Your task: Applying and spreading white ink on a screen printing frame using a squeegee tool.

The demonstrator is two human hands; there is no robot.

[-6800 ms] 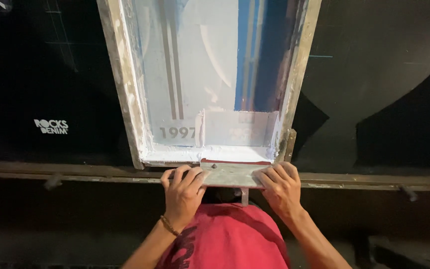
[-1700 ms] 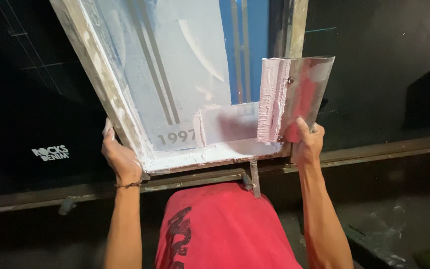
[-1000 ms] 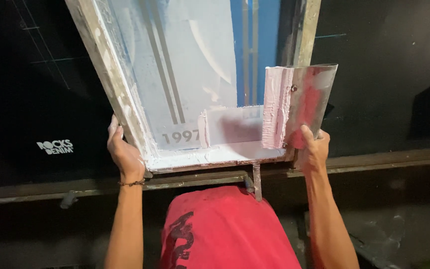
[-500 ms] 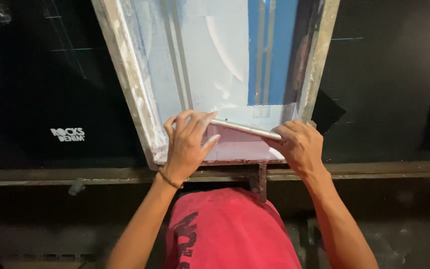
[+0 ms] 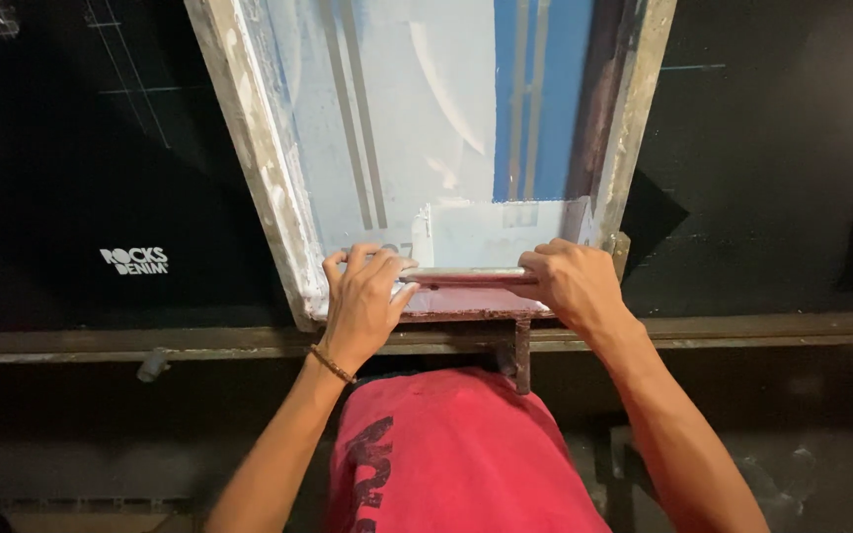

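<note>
screen-printing station, seen from above.

- squeegee [image 5: 466, 276]: long blade with a pale handle, laid across the near end of the screen, just inside the frame's bottom rail. it is gripped at both ends.
- left hand [image 5: 362, 301]: closed over the squeegee's left end, fingers curled on top, thumb tucked under. a thin cord bracelet [image 5: 331, 364] is worn at the wrist.
- right hand [image 5: 570, 281]: closed over the squeegee's right end, knuckles up.
- screen frame [image 5: 249, 148]: worn pale wood, paint-stained, lying flat and tapering away from the viewer. the mesh [image 5: 417, 128] is coated whitish, with a blue panel at right and narrow stripe openings down the middle.
- white ink [image 5: 491, 232]: a patch spread on the mesh just beyond the blade.
- black fabric [image 5: 71, 197]: spread on the bench to either side of the frame, with a small white printed mark at left.
- bench rail [image 5: 762, 331]: dark metal edge running across, just below the frame; a short bracket [image 5: 520, 353] hangs from it under the frame.
- red shirt [image 5: 456, 464]: the person's torso, close to the rail.

step judged in hand: the blade is set at the near end with ink ahead of it, as at the start of a stroke. a next pass would call for even pressure from both hands and a steady blade angle.
</note>
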